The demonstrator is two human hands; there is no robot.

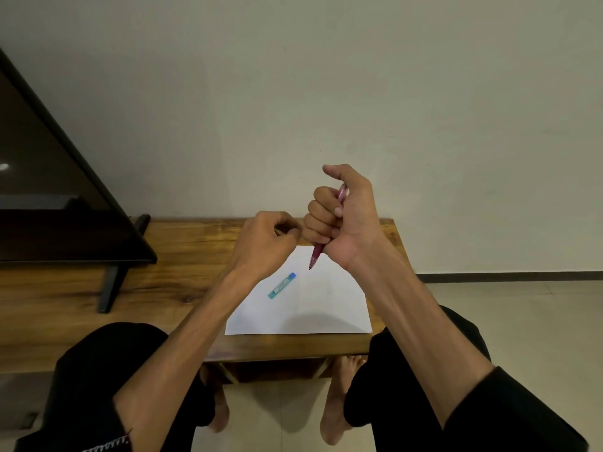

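Plain pale wall behind; low wooden tabletop (182, 252) in front of a seated person.

Right hand (339, 216): raised above the far right part of the tabletop, fist closed round a pink pen (316, 256), thumb sticking up. The pen's long axis is near upright, tilted slightly: the dark tip points down at the sheet and the top end emerges by the thumb. The tip appears clear of the paper; contact cannot be confirmed from this angle.

Left hand (264, 243): just beside the right fist, fingers curled, thumb and forefinger drawn together. Cannot tell whether anything thin is pinched between them.

White sheet of paper (326, 308): flat, along the near edge toward the right end of the tabletop.

Blue-green tube (282, 285): lies on the left half of the sheet, long axis diagonal from near-left to far-right, apart from both hands.

Dark screen (49, 190) on a stand at the left end.
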